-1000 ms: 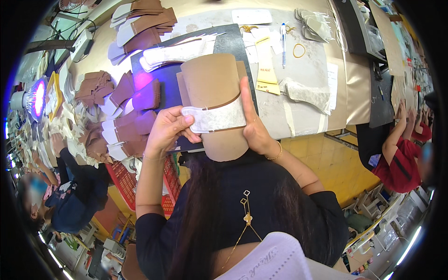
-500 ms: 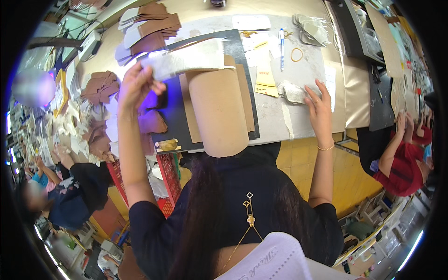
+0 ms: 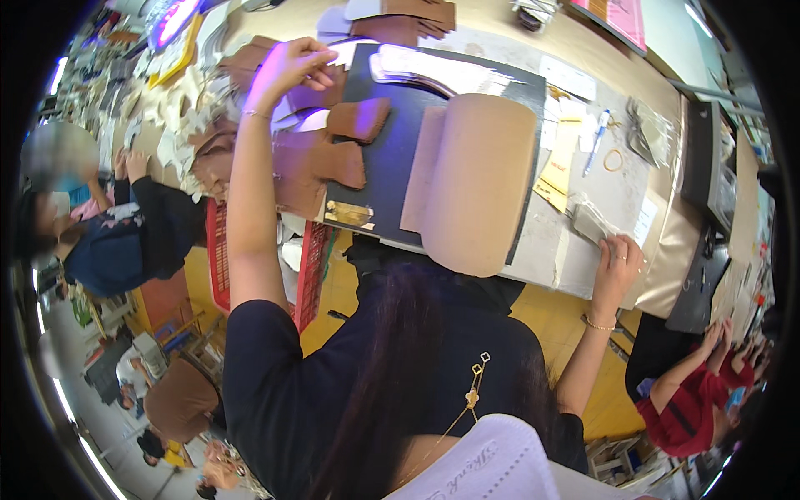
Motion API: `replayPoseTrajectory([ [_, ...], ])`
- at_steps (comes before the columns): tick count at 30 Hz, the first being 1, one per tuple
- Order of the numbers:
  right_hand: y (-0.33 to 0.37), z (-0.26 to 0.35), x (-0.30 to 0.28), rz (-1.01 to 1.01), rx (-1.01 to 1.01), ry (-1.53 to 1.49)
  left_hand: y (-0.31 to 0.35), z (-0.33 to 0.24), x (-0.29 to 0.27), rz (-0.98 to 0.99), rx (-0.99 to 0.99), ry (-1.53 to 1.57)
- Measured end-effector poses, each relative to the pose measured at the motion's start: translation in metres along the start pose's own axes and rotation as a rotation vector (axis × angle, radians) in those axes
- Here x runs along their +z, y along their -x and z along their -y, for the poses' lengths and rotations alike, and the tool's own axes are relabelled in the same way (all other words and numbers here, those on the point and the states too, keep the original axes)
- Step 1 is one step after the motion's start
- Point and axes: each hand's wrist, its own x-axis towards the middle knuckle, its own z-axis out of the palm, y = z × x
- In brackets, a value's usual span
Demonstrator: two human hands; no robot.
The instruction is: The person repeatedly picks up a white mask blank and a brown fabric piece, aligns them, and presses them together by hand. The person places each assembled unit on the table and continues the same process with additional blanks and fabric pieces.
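My left hand (image 3: 298, 68) reaches over the far left of the black board (image 3: 385, 179), above brown cut pieces; its fingers are bent but apart, and I see nothing in them. White strip-like pieces (image 3: 446, 70) lie along the board's far edge. A tan, rounded block (image 3: 481, 179) stands on the board before me, with a flat tan sheet (image 3: 422, 167) under its left side. On the right, my right hand (image 3: 621, 265) has its fingers curled together at the near end of a small stack of pale grey pieces (image 3: 590, 221); its fingertips appear to grip that end.
Brown pieces (image 3: 312, 167) are piled left of the board, more (image 3: 408, 21) beyond it. A blue-white pen (image 3: 597, 143), yellow paper slips (image 3: 560, 162), a rubber band (image 3: 613, 160) and grey pieces (image 3: 650, 133) lie right. A red basket (image 3: 310, 275) stands below; co-workers sit on both sides.
The white strip held up near my left hand is now down on the board, and that hand is away from it. My right hand's spread fingers have curled in. The view has shifted.
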Motion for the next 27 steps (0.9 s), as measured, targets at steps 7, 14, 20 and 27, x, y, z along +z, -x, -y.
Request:
replayPoseTrajectory([
  [7,-0.014,0.006,-0.022,0.344,0.069,-0.017,0.068,0.084,-0.07,-0.29,-0.281,-0.35],
  [14,-0.029,-0.011,-0.044,0.634,0.295,-0.474,0.056,0.123,-0.057,-0.514,-0.16,-0.505],
  [20,-0.025,-0.026,-0.048,0.722,0.297,-0.631,0.051,0.095,-0.028,-0.638,-0.217,-0.746],
  [27,-0.025,-0.021,-0.047,0.65,0.294,-0.675,0.056,0.085,-0.012,-0.728,-0.133,-0.689],
])
